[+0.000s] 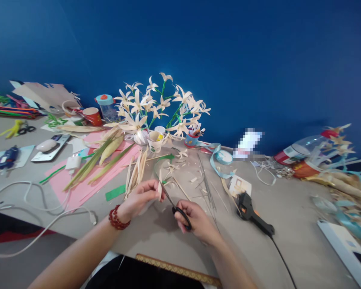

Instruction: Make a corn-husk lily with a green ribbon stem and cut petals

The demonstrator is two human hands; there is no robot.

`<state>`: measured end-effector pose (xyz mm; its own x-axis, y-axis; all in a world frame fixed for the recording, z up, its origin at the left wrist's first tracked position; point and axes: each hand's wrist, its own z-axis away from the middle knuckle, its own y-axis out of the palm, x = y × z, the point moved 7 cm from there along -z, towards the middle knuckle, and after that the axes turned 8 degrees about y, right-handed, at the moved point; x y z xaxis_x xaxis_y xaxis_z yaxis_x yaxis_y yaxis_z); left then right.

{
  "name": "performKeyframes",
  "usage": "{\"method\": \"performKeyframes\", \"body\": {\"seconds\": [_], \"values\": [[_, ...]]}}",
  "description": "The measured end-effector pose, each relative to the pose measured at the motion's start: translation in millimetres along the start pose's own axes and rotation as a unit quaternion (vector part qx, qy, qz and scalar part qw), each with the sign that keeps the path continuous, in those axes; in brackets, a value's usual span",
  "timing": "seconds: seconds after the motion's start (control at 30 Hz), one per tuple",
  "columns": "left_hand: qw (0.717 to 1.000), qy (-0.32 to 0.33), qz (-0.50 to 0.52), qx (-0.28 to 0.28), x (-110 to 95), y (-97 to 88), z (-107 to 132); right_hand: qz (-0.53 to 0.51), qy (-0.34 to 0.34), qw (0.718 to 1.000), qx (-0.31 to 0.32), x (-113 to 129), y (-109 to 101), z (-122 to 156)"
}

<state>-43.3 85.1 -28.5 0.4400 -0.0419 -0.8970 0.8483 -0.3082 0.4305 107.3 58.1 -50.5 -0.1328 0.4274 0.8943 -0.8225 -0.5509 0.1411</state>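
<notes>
My left hand (144,196), with a red bead bracelet at its wrist, pinches a small pale strip of corn husk (160,188) upright between thumb and fingers. My right hand (195,220) is closed around the black handles of a pair of scissors (182,216). Its blades point up and left, right beside the husk strip; whether they touch it I cannot tell. Beyond my hands, pale husk flowers (164,103) on green stems stand in cups. Long husk strips (138,170) lie behind my left hand, and husk scraps (194,180) are scattered on the table.
A black glue gun (254,214) with its cord lies to the right, near light-blue ribbon (224,156) and thin wires (207,180). At left are pink paper (87,192) under green husks, white cables (57,214), and a blue glue gun (6,158). A bottle (293,154) lies at far right.
</notes>
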Motion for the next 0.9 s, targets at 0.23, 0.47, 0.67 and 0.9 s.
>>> {"method": "performKeyframes", "body": {"seconds": [0.23,0.47,0.67,0.9], "values": [[0.994,-0.030,-0.047,0.094,2.6,15.3,3.0,-0.034,-0.027,0.995,-0.093,10.2,-17.5,0.3],[0.942,-0.040,-0.271,0.193,18.8,34.1,11.1,-0.100,-0.091,0.984,-0.115,16.7,-9.5,3.8],[0.913,0.003,-0.359,0.194,16.2,38.2,9.5,-0.074,-0.085,0.985,-0.128,5.1,-16.7,-1.5],[0.984,-0.019,-0.165,0.067,15.3,18.9,5.0,-0.083,-0.091,0.985,-0.119,7.1,-13.5,-0.8]]}}
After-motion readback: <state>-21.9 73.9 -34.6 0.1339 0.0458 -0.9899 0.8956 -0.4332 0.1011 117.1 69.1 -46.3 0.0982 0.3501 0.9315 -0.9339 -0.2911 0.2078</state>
